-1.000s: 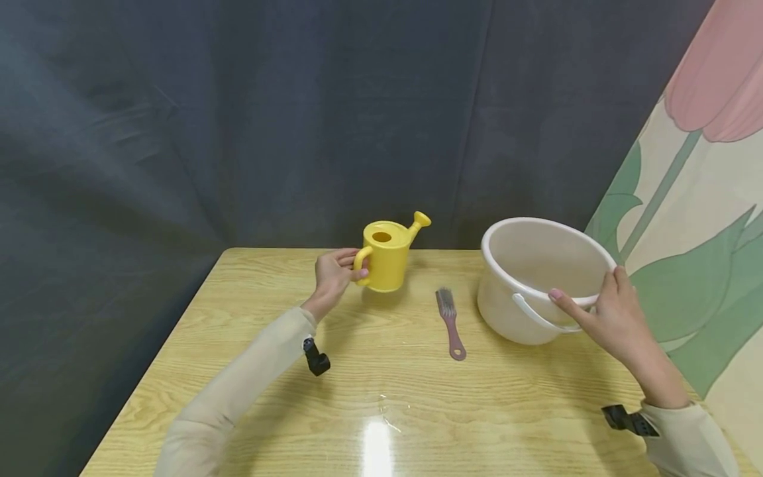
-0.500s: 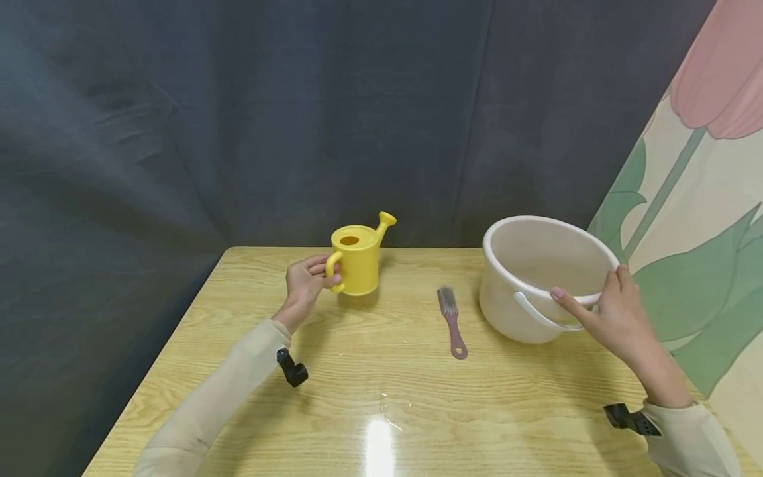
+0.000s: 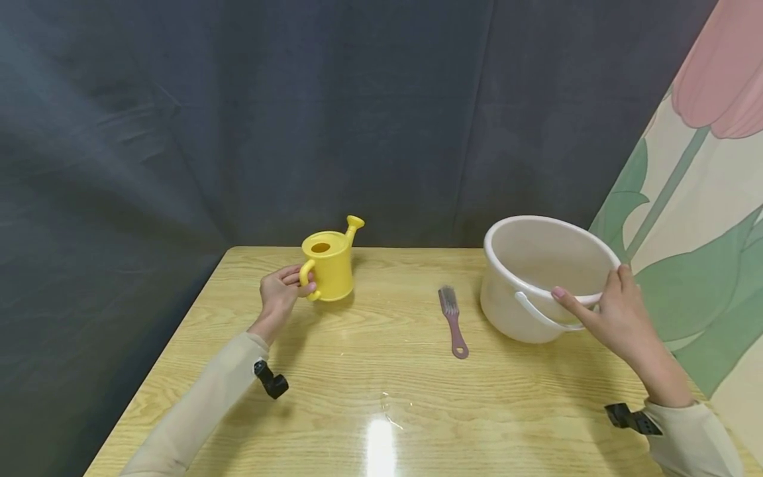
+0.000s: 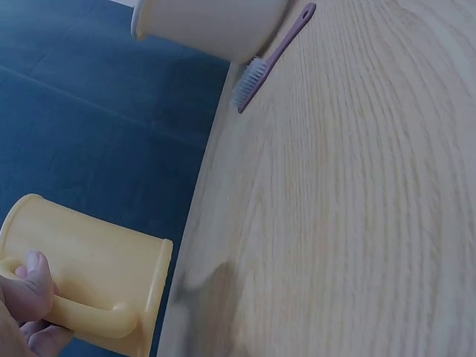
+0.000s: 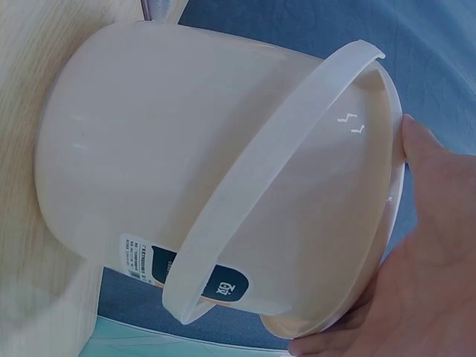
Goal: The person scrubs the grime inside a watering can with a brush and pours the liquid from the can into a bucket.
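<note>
In the head view, my left hand (image 3: 280, 291) grips the handle of a yellow watering can (image 3: 334, 273) near the table's back edge. The can is upright, its spout pointing right. Up close in the left wrist view, the thumb and fingers wrap the can's handle (image 4: 93, 316), and the can seems slightly above the table, apart from its shadow. At the right, my right hand (image 3: 626, 324) holds the rim of a white bucket (image 3: 518, 308), thumb along the near rim and fingers at the right side. The bucket's white bail handle (image 5: 253, 178) hangs down its side.
Between can and bucket lies a purple-handled brush (image 3: 454, 324), bristles toward the back. Everything is on a light wood table (image 3: 369, 358). A dark curtain (image 3: 357, 119) hangs behind, and a wall with a painted tulip (image 3: 715, 218) stands at the right.
My left hand has carried the watering can left along the table's back, away from the brush. The right hand and bucket have stayed nearly in place.
</note>
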A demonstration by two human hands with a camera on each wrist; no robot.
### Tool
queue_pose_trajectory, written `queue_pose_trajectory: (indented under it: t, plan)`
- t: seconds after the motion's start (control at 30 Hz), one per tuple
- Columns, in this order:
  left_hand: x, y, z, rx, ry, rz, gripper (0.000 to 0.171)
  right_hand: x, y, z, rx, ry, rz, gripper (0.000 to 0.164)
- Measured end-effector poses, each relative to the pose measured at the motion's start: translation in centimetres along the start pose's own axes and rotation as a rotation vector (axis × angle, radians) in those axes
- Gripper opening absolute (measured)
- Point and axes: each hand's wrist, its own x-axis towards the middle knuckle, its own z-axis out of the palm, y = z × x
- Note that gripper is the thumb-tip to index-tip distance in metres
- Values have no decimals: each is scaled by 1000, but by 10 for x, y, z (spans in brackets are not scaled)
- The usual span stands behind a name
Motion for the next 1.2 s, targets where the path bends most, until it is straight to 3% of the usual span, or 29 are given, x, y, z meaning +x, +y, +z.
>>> queue_pose_trajectory:
  t: [0.47,0.7,0.87,1.0,1.2]
  plan:
    - [0,-14,-25,-14,101,-26,50,-2,-2,-1,-3,-15,12,88]
    - [0,-23,-33,-117,143,-59,47,-1,-1,-1,-1,-18,10,90]
    - [0,-29,-37,-112,158,-55,46,-1,-2,-2,1,-19,16,90]
    - [-2,-32,-37,-25,155,-14,43,-2,-2,-2,-5,-21,20,91]
    - [-9,-37,-39,199,124,108,40,-2,-2,-1,-3,-29,24,92]
